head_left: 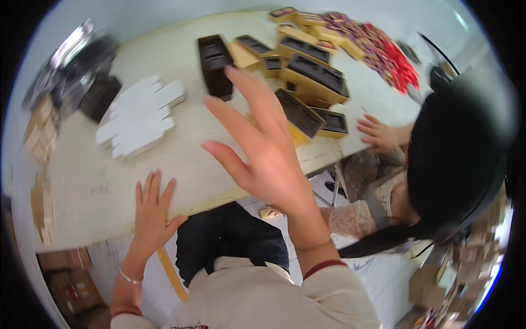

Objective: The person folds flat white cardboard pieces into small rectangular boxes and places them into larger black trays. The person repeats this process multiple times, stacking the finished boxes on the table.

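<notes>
My left hand lies palm down at the near edge of the table, fingers outstretched, holding nothing. Raised over the table, my right hand is empty with its fingers spread. Its fingertips overlap a dark tray with moulded compartments in the picture; I cannot tell if they touch it. A stack of flat white carton blanks sits left of that tray. Behind and to the right of my right hand are several gold boxes with dark inserts, piled loosely and partly hidden by the hand.
A co-worker in a black cap sits at the right, one hand on the table edge. Small red and gold packets are heaped at the far right. A black plastic bag lies far left. Cardboard cartons stand on the floor.
</notes>
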Motion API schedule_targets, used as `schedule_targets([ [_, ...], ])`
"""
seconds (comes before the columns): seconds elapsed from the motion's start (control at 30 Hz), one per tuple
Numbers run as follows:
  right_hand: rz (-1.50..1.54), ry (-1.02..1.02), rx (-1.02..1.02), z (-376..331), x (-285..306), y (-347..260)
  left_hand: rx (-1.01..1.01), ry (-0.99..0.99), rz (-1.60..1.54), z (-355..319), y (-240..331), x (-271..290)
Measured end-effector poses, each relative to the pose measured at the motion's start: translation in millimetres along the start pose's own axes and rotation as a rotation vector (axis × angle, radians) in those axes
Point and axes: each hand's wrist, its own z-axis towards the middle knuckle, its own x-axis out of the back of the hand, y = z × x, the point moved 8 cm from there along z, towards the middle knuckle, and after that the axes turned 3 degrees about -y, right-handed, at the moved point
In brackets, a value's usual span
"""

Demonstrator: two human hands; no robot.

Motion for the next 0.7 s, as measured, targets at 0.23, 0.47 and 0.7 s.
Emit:
schedule_targets([
  [0.23,-0.004,-0.267,-0.142,-57.1,-100.3,18.1,0.007,0.016,-0.01,-2.2,5.0,2.7],
  [0.47,-0.061,-0.404,0.091,4.7,-208.0,34.7,0.026,0.12,-0.042,0.6,5.9,9.0],
  [0.7,0.125,-0.397,-0.006,3.0,-227.4,48.4,-0.136,0.311,-0.452,-5.4,14.5,26.6],
])
